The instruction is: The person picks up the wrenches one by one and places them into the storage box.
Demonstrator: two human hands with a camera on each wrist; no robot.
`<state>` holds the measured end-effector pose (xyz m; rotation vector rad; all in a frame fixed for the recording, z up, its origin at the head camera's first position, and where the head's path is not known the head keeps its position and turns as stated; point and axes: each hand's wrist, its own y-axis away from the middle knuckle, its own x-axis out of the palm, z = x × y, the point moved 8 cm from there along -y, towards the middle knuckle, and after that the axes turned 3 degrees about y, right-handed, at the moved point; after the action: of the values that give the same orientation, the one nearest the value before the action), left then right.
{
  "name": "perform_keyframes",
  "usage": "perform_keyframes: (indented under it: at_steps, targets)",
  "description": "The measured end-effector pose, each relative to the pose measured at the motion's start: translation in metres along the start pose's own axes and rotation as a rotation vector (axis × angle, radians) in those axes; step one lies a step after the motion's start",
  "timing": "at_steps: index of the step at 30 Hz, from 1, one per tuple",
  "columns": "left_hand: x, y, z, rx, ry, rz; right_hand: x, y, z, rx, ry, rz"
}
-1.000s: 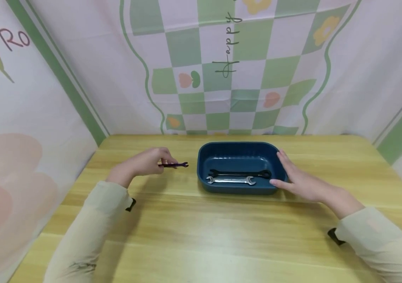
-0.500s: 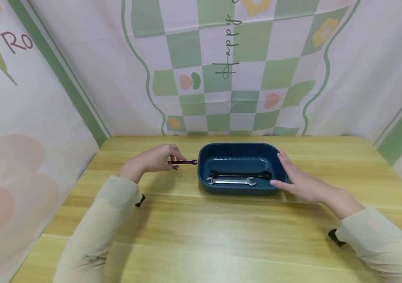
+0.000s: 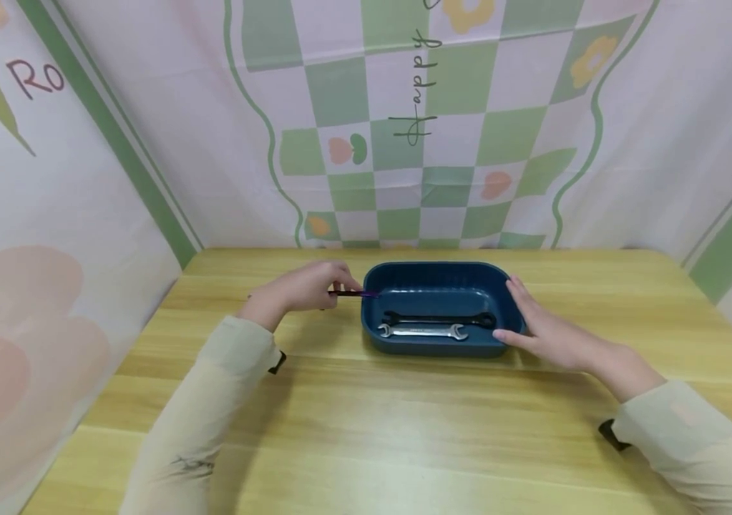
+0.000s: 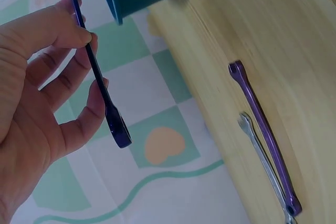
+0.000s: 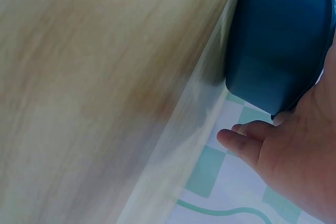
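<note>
My left hand (image 3: 315, 285) pinches a dark purple wrench (image 4: 97, 72) between thumb and fingertips, just left of the blue bin (image 3: 438, 349). The wrench's far end reaches over the bin's left rim. Inside the bin, a black wrench (image 3: 436, 320) and a silver open-end wrench (image 3: 422, 332) lie side by side near the front wall. My right hand (image 3: 555, 332) rests against the bin's right end, fingers extended along the back corner and thumb on the front corner. In the right wrist view, its fingers show beside the bin's outer wall.
On the wooden table (image 3: 391, 429), another purple wrench (image 4: 266, 132) and a silver one (image 4: 266, 163) lie together, seen in the left wrist view. From the head view my left hand and forearm mostly cover them. A patterned cloth (image 3: 398, 143) hangs behind the table.
My left hand has moved right with the purple wrench, bringing its end from beside the bin to over the left rim. The right hand and the bin stay in place.
</note>
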<state>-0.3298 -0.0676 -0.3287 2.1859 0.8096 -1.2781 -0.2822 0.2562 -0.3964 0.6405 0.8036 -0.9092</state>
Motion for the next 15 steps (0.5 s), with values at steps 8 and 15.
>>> perform_keyframes:
  at_steps: [8, 15]
  targets:
    - [0.006, -0.011, -0.012, 0.025, -0.041, 0.018, 0.000, -0.001, 0.000, -0.001, 0.010, -0.002]
    - [0.010, -0.019, -0.024, 0.075, -0.064, 0.017, 0.001, -0.001, -0.001, -0.004, 0.003, -0.004]
